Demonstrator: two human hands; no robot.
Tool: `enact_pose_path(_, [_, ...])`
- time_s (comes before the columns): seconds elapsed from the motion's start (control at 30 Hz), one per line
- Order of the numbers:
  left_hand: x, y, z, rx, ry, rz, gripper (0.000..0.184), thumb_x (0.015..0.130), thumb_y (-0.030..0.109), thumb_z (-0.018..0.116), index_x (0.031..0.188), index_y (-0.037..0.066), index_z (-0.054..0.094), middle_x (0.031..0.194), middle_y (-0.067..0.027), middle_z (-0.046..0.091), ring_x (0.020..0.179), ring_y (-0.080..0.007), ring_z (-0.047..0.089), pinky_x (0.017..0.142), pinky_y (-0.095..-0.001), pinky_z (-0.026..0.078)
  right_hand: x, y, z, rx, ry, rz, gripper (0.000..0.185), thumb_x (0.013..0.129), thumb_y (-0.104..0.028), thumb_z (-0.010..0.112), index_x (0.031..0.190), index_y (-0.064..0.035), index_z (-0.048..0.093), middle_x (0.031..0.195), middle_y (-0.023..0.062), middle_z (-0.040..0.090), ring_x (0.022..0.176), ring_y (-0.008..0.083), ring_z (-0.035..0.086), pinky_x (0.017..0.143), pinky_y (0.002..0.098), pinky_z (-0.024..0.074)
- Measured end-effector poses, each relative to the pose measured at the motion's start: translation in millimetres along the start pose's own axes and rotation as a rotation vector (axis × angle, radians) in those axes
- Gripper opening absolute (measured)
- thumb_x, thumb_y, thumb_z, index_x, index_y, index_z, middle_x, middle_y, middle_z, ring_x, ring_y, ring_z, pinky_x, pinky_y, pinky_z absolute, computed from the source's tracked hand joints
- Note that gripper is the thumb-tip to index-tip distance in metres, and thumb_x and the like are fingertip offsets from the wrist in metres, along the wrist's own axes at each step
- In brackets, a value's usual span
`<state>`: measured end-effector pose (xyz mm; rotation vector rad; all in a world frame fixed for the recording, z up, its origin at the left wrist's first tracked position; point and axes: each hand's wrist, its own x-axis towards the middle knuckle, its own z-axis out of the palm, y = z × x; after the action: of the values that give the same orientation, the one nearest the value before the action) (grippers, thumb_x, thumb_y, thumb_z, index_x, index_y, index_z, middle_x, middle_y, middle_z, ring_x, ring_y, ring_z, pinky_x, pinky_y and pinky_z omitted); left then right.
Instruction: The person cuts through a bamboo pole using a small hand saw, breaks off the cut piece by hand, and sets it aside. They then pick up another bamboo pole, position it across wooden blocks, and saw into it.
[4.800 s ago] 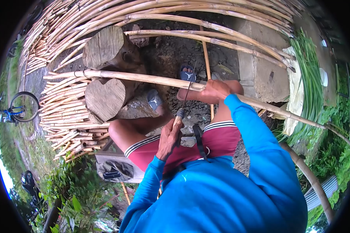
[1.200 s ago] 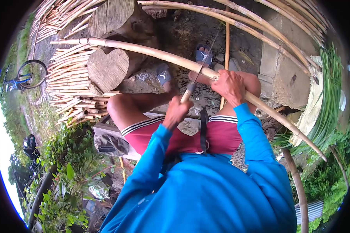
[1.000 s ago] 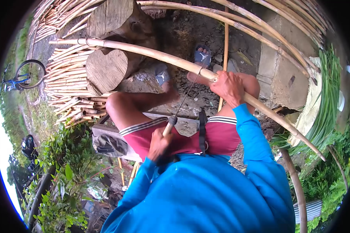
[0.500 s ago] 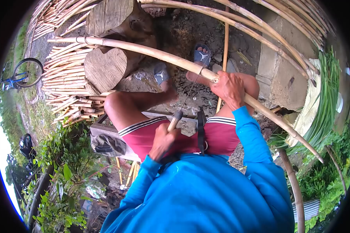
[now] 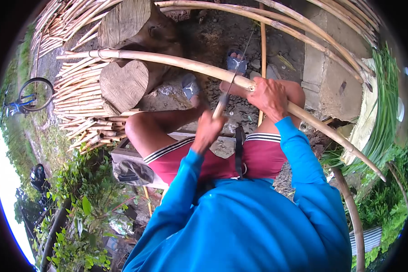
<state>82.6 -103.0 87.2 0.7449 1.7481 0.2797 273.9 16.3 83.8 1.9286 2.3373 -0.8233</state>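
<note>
In my left hand (image 5: 208, 128) is the wooden handle of a narrow-bladed saw (image 5: 220, 108). Its thin dark blade lies across a long bamboo pole (image 5: 179, 65) and reaches past the pole's far side; the teeth are too fine to make out. My right hand (image 5: 268, 97) grips the pole just right of the blade, fingers wrapped round it by a node. The pole slants over my legs, its left end above a heart-shaped log end (image 5: 124, 85) and its thinner end hanging free at the lower right.
Cut bamboo pieces (image 5: 79, 90) are piled at the left, beside another log (image 5: 124, 22). Long poles (image 5: 303, 29) arch across the top right. A concrete block (image 5: 328, 86) and long green leaves (image 5: 385, 99) lie to the right. Leafy plants (image 5: 81, 213) grow at the lower left.
My left hand has pushed the saw forward and slightly right, so more blade sticks out beyond the pole. My right hand keeps its grip on the bamboo.
</note>
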Motion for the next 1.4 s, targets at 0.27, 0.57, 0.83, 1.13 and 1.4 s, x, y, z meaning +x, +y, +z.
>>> enact_pose_path(0.27, [-87.5,-56.5,-29.9,0.048,0.016,0.047,0.024,0.077,0.021,0.064,0.078,-0.002,0.063,0.060,-0.0097,0.052,0.057,-0.0182,0.052,0.056,-0.0380,0.042,-6.2,2.1,-7.0,0.011,-0.063,0.018,0.024,0.076,-0.025,0.066,0.090,-0.0060,0.070,0.077,0.0235,0.068,0.076,0.0420,0.069,0.070,0.0503,0.0566])
enact_pose_path(0.57, [-35.3,-65.5,-9.5,0.570,0.207,0.719,0.027,0.078,0.025,0.066,0.083,-0.001,0.066,0.065,-0.0145,0.059,0.064,-0.0234,0.060,0.065,-0.0403,0.047,-4.5,-1.4,-11.4,-0.047,-0.065,-0.012,0.025,0.076,-0.029,0.069,0.087,-0.0072,0.071,0.076,0.0230,0.068,0.074,0.0417,0.068,0.071,0.0497,0.0566])
enact_pose_path(0.83, [3.3,2.6,-1.8,0.068,0.047,0.103,0.035,0.078,0.026,0.064,0.081,-0.009,0.063,0.063,-0.0246,0.061,0.062,-0.0313,0.065,0.062,-0.0440,0.049,-7.6,-2.1,-3.8,-0.016,-0.064,0.007,0.031,0.074,-0.030,0.072,0.095,-0.0072,0.073,0.080,0.0247,0.069,0.075,0.0412,0.069,0.070,0.0485,0.0570])
enact_pose_path(1.13, [-83.0,-34.4,-31.3,0.028,0.004,-0.046,0.027,0.076,0.021,0.064,0.085,-0.004,0.065,0.069,-0.0241,0.063,0.066,-0.0315,0.066,0.065,-0.0448,0.049,-3.2,-5.4,-8.3,-0.004,-0.091,-0.017,0.035,0.074,-0.032,0.072,0.097,-0.0057,0.073,0.080,0.0241,0.069,0.078,0.0416,0.068,0.074,0.0488,0.0557])
enact_pose_path(1.4, [-74.7,-32.9,-36.2,0.055,0.023,0.129,0.026,0.079,0.023,0.065,0.085,-0.003,0.064,0.073,-0.0256,0.063,0.072,-0.0421,0.066,0.066,-0.0453,0.050,4.0,-5.6,-14.5,0.003,-0.102,-0.054,0.035,0.074,-0.034,0.072,0.094,-0.0060,0.072,0.078,0.0232,0.069,0.077,0.0431,0.067,0.073,0.0487,0.0551])
